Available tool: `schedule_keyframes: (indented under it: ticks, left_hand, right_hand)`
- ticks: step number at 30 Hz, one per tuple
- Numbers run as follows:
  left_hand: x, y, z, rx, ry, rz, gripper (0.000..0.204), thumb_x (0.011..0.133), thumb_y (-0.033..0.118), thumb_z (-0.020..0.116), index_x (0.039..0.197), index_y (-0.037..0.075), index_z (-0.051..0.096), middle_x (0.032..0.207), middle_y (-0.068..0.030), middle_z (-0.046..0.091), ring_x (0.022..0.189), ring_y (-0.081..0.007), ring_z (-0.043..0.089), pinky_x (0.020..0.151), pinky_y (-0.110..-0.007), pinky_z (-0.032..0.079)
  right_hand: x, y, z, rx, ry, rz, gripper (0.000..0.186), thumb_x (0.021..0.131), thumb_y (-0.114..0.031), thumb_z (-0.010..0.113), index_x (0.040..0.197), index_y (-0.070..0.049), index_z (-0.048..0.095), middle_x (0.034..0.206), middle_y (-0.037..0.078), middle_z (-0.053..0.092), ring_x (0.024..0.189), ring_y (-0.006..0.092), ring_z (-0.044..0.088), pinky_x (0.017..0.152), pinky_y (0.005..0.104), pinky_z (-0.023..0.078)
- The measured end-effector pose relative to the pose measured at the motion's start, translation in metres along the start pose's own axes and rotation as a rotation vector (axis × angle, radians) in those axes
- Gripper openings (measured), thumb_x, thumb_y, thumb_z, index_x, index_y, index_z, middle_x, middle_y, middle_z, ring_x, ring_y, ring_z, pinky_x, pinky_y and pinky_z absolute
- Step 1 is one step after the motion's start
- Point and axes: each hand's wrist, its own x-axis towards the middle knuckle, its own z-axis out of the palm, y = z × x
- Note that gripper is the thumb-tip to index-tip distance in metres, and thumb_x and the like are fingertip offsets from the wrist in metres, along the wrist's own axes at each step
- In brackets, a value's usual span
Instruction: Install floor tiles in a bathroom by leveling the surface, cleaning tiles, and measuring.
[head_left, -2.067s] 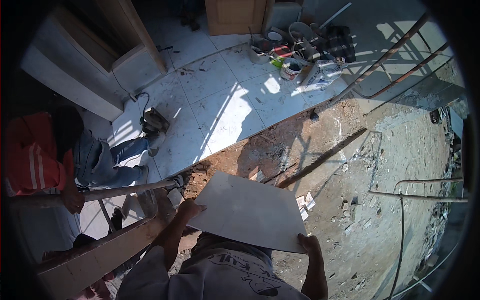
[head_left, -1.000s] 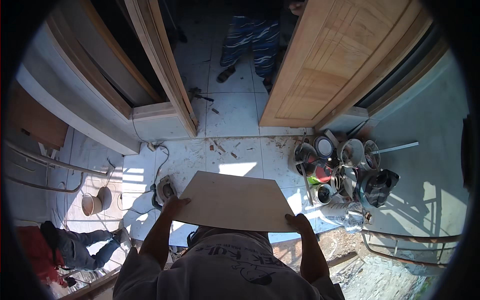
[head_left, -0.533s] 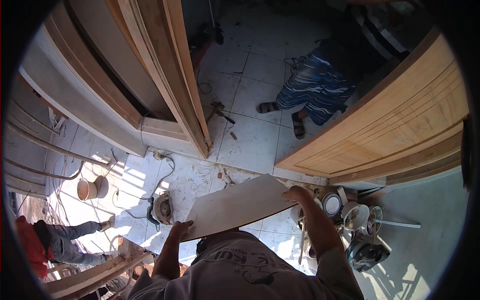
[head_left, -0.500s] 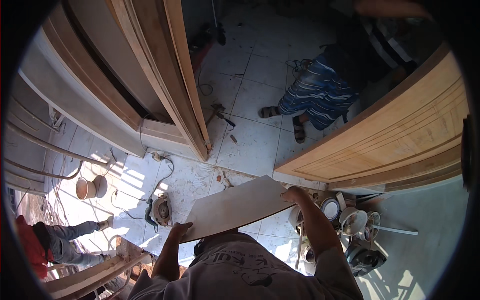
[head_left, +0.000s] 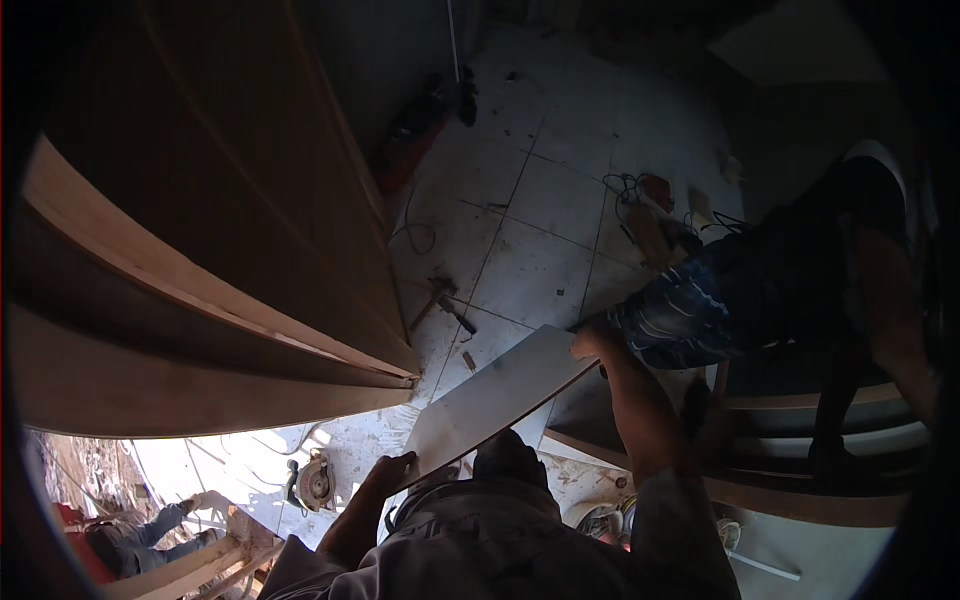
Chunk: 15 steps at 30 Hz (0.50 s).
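A pale, flat board (head_left: 500, 390) with angled corners is stretched out in front of my chest, tilted with its right end farther forward. My left hand (head_left: 390, 472) grips the near left end, thumb on top. At the far right end my right hand (head_left: 594, 342) is closed over the edge; its fingers under the board are hidden. Close past that end, a co-worker's blue patterned shorts (head_left: 670, 315) show, and the image does not tell whether board and cloth touch.
Dark wooden door woodwork (head_left: 250, 330) rises on the left. A hammer-like tool (head_left: 436, 300) and scraps lie on the tiles ahead; a corded tool (head_left: 655, 192) lies farther right. Behind on the left are a circular saw (head_left: 316, 482) and another person (head_left: 140, 545). A curved-looking wooden edge (head_left: 800, 500) spans the right.
I have moved forward into the doorway with the board, which now slants more. The co-worker on the right has bent over and appears nearer. The saw now sits farther behind.
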Motion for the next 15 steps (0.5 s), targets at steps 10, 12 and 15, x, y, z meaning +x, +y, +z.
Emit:
schedule_keyframes:
  ticks: [10,12,15]
  left_hand:
    - [0.224,0.12,-0.166,-0.957,0.212,-0.771,0.055,0.077,0.039,0.067,0.088,-0.015,0.061,0.072,-0.0168,0.064,0.059,-0.0208,0.062,0.052,-0.033,0.047]
    - [0.276,0.123,-0.196,-0.958,0.233,-0.753,0.054,0.076,0.037,0.069,0.088,-0.016,0.06,0.075,-0.0191,0.064,0.061,-0.0233,0.063,0.053,-0.035,0.049]
    - [0.354,0.114,-0.241,-0.846,0.196,-0.82,0.056,0.072,0.035,0.073,0.09,-0.017,0.058,0.079,-0.0218,0.064,0.064,-0.026,0.064,0.055,-0.037,0.05]
  right_hand:
    - [0.143,0.142,-0.164,0.195,0.103,0.097,0.043,0.07,-0.038,0.059,0.097,-0.006,0.066,0.098,0.013,0.065,0.089,0.0296,0.063,0.077,0.0392,0.048]
    - [0.18,0.167,-0.192,0.216,0.184,0.072,0.044,0.07,-0.04,0.059,0.096,-0.005,0.066,0.097,0.014,0.065,0.088,0.0299,0.064,0.076,0.0393,0.048]
    - [0.204,0.183,-0.25,0.413,-0.117,0.19,0.038,0.073,-0.033,0.053,0.099,-0.007,0.066,0.098,0.01,0.066,0.088,0.0215,0.064,0.078,0.0332,0.048]
